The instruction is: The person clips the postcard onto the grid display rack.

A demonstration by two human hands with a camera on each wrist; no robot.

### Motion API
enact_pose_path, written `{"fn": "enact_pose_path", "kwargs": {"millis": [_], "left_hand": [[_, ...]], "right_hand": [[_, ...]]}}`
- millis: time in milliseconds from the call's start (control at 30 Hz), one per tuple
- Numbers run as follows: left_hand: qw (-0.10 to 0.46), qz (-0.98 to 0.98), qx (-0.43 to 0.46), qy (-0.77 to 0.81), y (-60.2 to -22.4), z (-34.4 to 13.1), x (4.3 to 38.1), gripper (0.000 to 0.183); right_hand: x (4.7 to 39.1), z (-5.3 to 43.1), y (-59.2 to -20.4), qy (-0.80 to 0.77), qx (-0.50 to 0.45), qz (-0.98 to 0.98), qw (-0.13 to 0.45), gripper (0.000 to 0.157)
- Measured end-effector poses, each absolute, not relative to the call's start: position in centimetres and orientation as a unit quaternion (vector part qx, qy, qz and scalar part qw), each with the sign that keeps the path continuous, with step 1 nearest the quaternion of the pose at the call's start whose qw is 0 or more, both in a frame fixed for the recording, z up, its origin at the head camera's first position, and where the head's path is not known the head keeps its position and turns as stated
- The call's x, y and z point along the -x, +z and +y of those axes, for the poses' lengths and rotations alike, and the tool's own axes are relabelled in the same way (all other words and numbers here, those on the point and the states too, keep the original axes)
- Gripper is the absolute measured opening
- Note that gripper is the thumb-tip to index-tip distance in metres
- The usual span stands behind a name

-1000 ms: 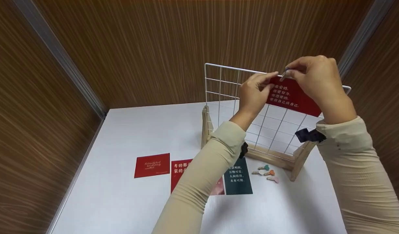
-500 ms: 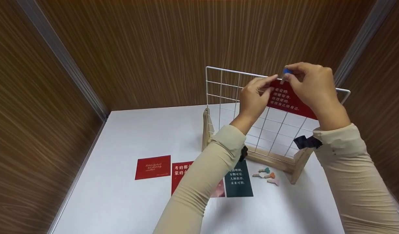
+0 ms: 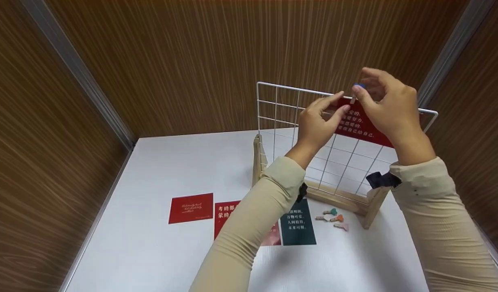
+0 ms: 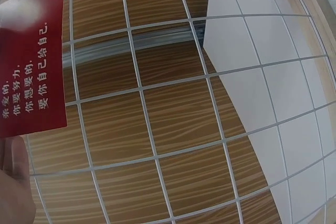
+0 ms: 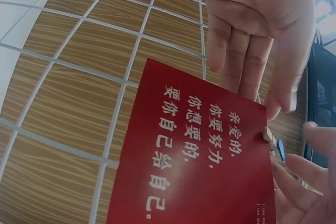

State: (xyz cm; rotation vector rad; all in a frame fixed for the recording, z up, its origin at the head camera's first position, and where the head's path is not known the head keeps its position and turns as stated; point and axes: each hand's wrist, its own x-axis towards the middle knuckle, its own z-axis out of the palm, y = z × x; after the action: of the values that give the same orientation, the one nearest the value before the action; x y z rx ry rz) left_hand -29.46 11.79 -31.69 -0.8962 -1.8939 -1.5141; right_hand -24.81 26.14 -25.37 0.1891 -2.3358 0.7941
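A red card [image 3: 364, 125] with white lettering lies against the upper right of a white wire grid stand [image 3: 336, 198]. At the card's top edge sits a small wooden clip [image 3: 353, 100] with a blue end. My right hand [image 3: 397, 107] is at this clip, thumb close to it and the other fingers lifted away; the right wrist view shows a gap around the blue end [image 5: 281, 150]. At the card's upper left corner is my left hand [image 3: 317, 121]. Its thumb stands apart in front of the card, and its straight fingers [image 5: 247, 64] reach behind the corner.
Several small clips [image 3: 337, 218] with coloured ends lie by the stand's base. On the white table are a red card [image 3: 190, 209], another red card [image 3: 224, 213], a pink card [image 3: 274, 239] partly under my left sleeve, and a dark green card [image 3: 298, 233]. Wood-grain walls [image 3: 192, 69] surround the table.
My right hand has released the blue-ended clip, its fingers spreading upward. The left thumb has shifted right across the card's corner. The clip stays at the card's top edge.
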Motion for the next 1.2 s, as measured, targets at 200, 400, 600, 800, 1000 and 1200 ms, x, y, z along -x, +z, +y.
{"fn": "enact_pose_path", "kwargs": {"millis": [200, 400, 600, 800, 1000, 1200], "left_hand": [[0.300, -0.710, 0.320, -0.551, -32.0, 11.1, 29.2, 0.039], [0.326, -0.720, 0.319, -0.523, -32.3, 9.5, 29.1, 0.046], [0.313, -0.749, 0.318, -0.490, -33.4, 6.7, 28.9, 0.057], [0.300, -0.779, 0.313, -0.453, -35.2, 3.2, 28.8, 0.065], [0.282, -0.806, 0.309, -0.418, -37.3, -0.1, 28.1, 0.074], [0.278, -0.828, 0.295, -0.387, -39.6, -3.1, 27.0, 0.078]], "right_hand": [[24.6, 26.0, -25.8, 0.319, -0.102, -0.868, 0.366, 0.060], [24.7, 25.9, -27.2, 0.277, -0.161, -0.835, 0.447, 0.072], [24.1, 25.4, -28.8, 0.255, -0.161, -0.819, 0.488, 0.078], [23.4, 25.3, -30.3, 0.244, -0.173, -0.807, 0.509, 0.075], [22.6, 25.4, -32.0, 0.235, -0.168, -0.800, 0.525, 0.075], [21.9, 25.3, -34.0, 0.218, -0.170, -0.802, 0.530, 0.075]]}}
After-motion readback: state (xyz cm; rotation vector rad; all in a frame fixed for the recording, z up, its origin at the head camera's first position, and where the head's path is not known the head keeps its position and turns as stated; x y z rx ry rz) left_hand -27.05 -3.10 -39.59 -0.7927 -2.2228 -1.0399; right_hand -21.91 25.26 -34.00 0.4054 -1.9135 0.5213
